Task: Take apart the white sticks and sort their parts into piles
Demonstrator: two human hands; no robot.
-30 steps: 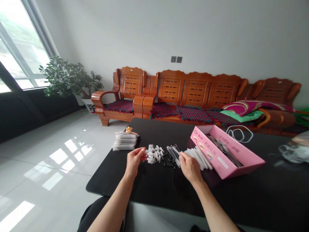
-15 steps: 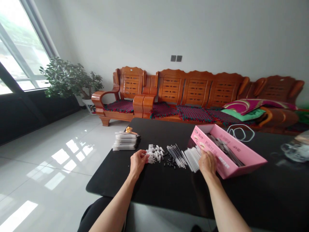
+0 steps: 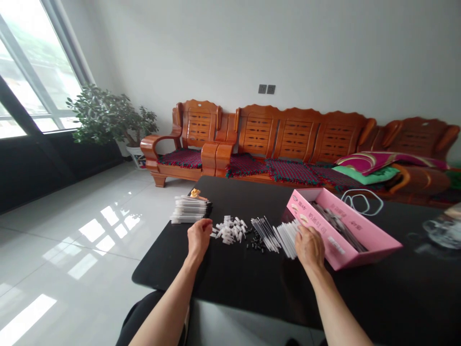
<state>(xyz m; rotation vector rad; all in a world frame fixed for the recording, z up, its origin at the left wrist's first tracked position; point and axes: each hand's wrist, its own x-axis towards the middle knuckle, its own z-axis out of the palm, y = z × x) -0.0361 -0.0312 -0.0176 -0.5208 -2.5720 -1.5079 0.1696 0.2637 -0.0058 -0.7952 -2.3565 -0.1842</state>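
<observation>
My left hand (image 3: 199, 239) is closed in a pinch above the table, just left of a heap of small white plastic pen pieces (image 3: 233, 229). Whatever its fingertips hold is hidden. At the right end of a row of whitish pen tubes (image 3: 287, 239), my right hand (image 3: 310, 246) has its fingers curled together, touching the tubes. What it grips cannot be made out. Thin pen refills (image 3: 265, 233) lie left of the tubes, with small black plugs (image 3: 255, 243) beside them. A stack of clear pens (image 3: 189, 210) with dark ends lies beyond my left hand.
A pink open box (image 3: 342, 230) holding dark strips stands right of my right hand on the black table (image 3: 245, 283). Behind it lies a looped white cord (image 3: 363, 204). A small yellow figure (image 3: 195, 192) sits behind the pens. Wooden sofas (image 3: 259, 134) line the wall.
My left hand has drawn back left from the white pieces, its fingers closed. The right hand stays by the tubes. The whole view has shifted slightly.
</observation>
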